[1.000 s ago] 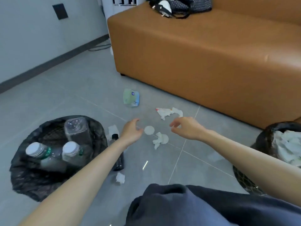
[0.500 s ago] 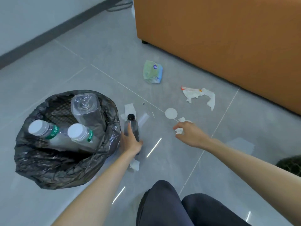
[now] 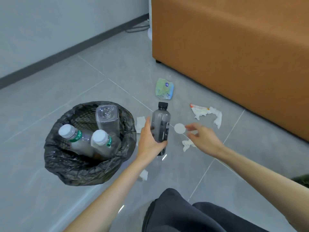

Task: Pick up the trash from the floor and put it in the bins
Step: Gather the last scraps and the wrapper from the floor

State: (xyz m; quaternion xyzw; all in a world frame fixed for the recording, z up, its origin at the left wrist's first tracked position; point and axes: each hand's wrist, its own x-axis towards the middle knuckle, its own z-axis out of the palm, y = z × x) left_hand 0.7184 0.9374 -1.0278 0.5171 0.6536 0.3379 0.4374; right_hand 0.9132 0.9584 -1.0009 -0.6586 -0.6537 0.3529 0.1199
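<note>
Floor litter, one moment, head view.

1. Left hand (image 3: pixel 149 143): curled round the lower half of the dark bottle (image 3: pixel 161 126), thumb on its left side. The bottle has a black cap, is held roughly upright with the cap away from the person, is off the floor, and is just right of the bin.
2. Right hand (image 3: pixel 204 139): fingers loosely spread, holding nothing. It hovers above a tissue wad (image 3: pixel 187 145). The index tip is just beside the white disc (image 3: pixel 179 128); contact cannot be told.
3. Bin (image 3: pixel 55 164): black liner, on the floor at left. It holds three clear bottles: two with white caps and green labels (image 3: pixel 67 131) (image 3: pixel 100 137), leaning cap-up, and one square bottle (image 3: pixel 107 117) with its base up.
4. Green packet (image 3: pixel 164 89): crumpled, on the floor beyond the dark bottle, near the sofa.
5. Torn wrapper (image 3: pixel 207 113): white with a red-orange edge, on the floor right of the disc and apart from it.
6. Flat tissue (image 3: pixel 141 122): on the floor between the bin and the left hand, partly hidden by the thumb.
7. Small scrap (image 3: pixel 144 174): white, on the floor beside the left forearm.
8. Sofa (image 3: pixel 234 56): orange-brown, at upper right, with a short dark foot at its near corner.
9. Floor (image 3: pixel 83 84): grey tiles with pale joints, meeting a pale wall with a dark skirting.
10. Knees (image 3: pixel 184 215): in dark cloth, at the bottom edge.
</note>
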